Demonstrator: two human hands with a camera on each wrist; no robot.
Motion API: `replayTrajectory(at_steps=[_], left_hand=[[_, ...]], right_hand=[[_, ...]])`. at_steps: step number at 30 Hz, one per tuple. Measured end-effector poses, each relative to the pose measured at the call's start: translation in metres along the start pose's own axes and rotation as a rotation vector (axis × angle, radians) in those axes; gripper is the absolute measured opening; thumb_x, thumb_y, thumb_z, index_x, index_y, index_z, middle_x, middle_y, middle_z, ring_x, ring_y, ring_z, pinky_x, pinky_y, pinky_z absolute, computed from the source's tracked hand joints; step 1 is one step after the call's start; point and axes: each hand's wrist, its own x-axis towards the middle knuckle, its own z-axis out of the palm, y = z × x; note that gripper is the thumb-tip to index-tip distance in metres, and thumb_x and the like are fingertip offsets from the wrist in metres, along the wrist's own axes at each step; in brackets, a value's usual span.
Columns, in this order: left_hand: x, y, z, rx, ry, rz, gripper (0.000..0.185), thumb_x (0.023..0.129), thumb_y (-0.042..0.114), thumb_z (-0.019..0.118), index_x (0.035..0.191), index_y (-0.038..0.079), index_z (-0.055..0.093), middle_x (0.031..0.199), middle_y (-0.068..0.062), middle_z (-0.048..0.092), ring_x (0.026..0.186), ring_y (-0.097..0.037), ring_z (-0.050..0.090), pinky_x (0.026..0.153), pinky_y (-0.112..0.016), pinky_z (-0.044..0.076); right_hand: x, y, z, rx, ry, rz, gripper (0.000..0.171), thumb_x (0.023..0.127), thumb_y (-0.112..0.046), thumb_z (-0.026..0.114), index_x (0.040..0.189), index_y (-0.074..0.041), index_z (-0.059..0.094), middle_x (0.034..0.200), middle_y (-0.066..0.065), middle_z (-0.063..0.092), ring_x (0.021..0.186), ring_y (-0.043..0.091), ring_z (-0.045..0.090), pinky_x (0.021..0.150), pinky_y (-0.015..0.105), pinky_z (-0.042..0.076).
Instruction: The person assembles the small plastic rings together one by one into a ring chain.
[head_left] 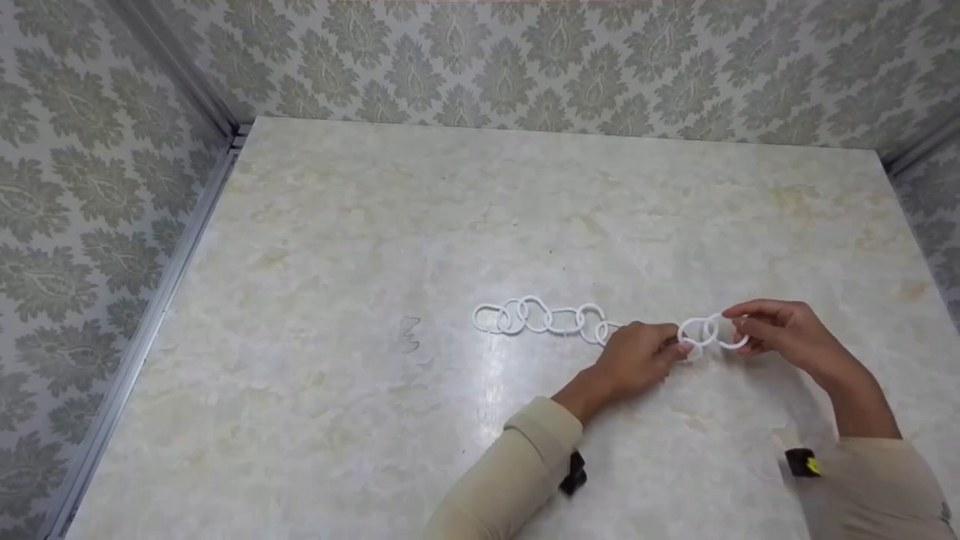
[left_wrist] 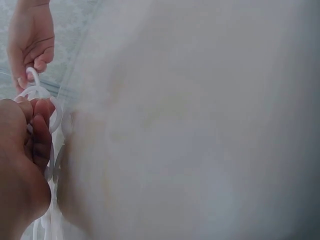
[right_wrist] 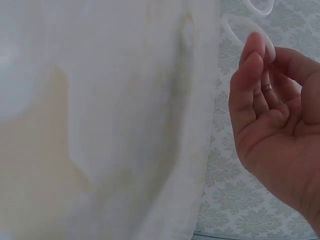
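Both hands at the right end of a chain of white rings (head_left: 559, 321).
The left hand (head_left: 637, 358) pinches one ring; the right hand (head_left: 776, 330) pinches the end ring (head_left: 729, 334). The remaining chain lies leftward on the marbled bench (head_left: 375, 247), near mid-bench.

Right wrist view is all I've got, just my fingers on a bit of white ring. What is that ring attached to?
Observer: It is the end ring of a chain of white rings lying on the marble table.
Operator: Where is the other hand?
Observer: The left hand pinches the neighbouring ring, just beside the right hand.
Operator: Is the whole chain lifted?
Observer: No, the far part lies flat on the table, beyond the left hand.
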Motion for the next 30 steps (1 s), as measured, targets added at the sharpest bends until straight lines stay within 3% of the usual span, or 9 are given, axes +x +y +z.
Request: replayTrajectory(at_steps=[5,9,13,17,23,30], left_hand=[[0.0,0.0,0.0,0.015,0.008,0.004,0.022,0.1,0.037,0.051,0.095,0.021,0.065,0.066,0.012,0.064,0.058,0.005,0.053,0.058,-0.009,0.035],[0.0,-0.001,0.0,-0.001,0.006,0.012,0.023,0.099,0.038,0.052,0.091,0.02,0.064,0.066,0.011,0.06,0.058,0.003,0.05,0.057,-0.009,0.034],[0.0,-0.001,0.0,-0.013,0.002,0.021,0.023,0.098,0.04,0.055,0.092,0.021,0.066,0.068,0.011,0.058,0.059,0.001,0.045,0.058,-0.009,0.032],[0.001,0.0,-0.001,-0.027,-0.003,0.013,0.024,0.097,0.044,0.056,0.095,0.023,0.068,0.074,0.013,0.062,0.061,0.001,0.044,0.058,-0.009,0.033],[0.001,0.001,-0.003,-0.097,-0.019,-0.003,0.036,0.1,0.048,0.046,0.093,0.021,0.069,0.068,0.012,0.058,0.059,0.0,0.044,0.056,-0.011,0.033],[0.0,0.0,-0.004,-0.088,-0.027,0.015,0.036,0.102,0.043,0.043,0.092,0.021,0.069,0.069,0.01,0.058,0.06,0.0,0.044,0.057,-0.011,0.033]], right_hand=[[0.0,-0.001,0.003,0.006,-0.174,0.002,0.039,0.099,-0.02,0.056,0.121,0.011,0.058,0.088,-0.012,0.072,0.072,0.002,0.065,0.069,0.025,0.058],[0.002,-0.002,0.006,0.037,-0.223,-0.037,0.035,0.099,-0.017,0.055,0.116,0.012,0.06,0.087,-0.012,0.071,0.073,0.001,0.064,0.069,0.026,0.058],[0.002,-0.007,0.009,-0.021,-0.168,-0.1,0.031,0.099,-0.015,0.056,0.112,0.012,0.063,0.086,-0.013,0.071,0.071,0.002,0.063,0.065,0.025,0.056],[0.003,-0.015,0.013,-0.158,-0.074,-0.179,0.025,0.097,-0.013,0.059,0.107,0.007,0.069,0.085,-0.012,0.071,0.07,0.002,0.062,0.062,0.023,0.054],[0.002,-0.027,0.019,-0.386,0.047,-0.273,0.015,0.093,-0.01,0.063,0.101,-0.001,0.073,0.085,0.007,0.073,0.066,-0.001,0.059,0.058,0.018,0.049],[-0.001,-0.044,0.024,-0.471,0.079,-0.298,0.013,0.091,-0.011,0.067,0.099,-0.004,0.074,0.088,0.01,0.074,0.069,-0.008,0.054,0.058,0.017,0.047]])
